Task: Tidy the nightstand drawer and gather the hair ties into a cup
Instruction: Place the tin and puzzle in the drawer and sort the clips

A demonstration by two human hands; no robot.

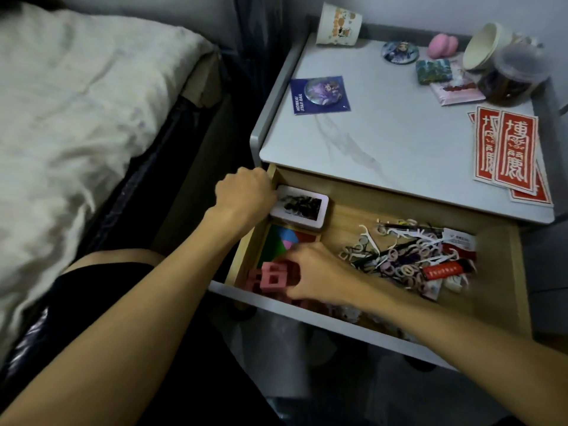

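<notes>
1. My right grip is closed round a chunky pink block w/ square cut-outs at the front-left corner of the open wooden drawer. Fingers and thumb sit on either side of it, prob. to square it up w/ the boxes along that edge.
2. My left grip is curled at the back-left corner, touching the end of a pink tin w/ a dark picture lid. The fingers are hidden behind the knuckles, so I can't tell if it holds the tin or the drawer wall.
3. Btw the two lies a flat wooden tray of coloured tiles, partly covered by the right grip.
4. The small pastel hair ties are heaped toward the drawer's right edge. They're tangled w/ white floss picks & red sachets and not gathered yet.
5. A printed paper cup waits at the nightstand top's back-left corner; its inside isn't visible.
6. The front-left corner is motion-blurred, and the bits under my right wrist are unclear.
</notes>
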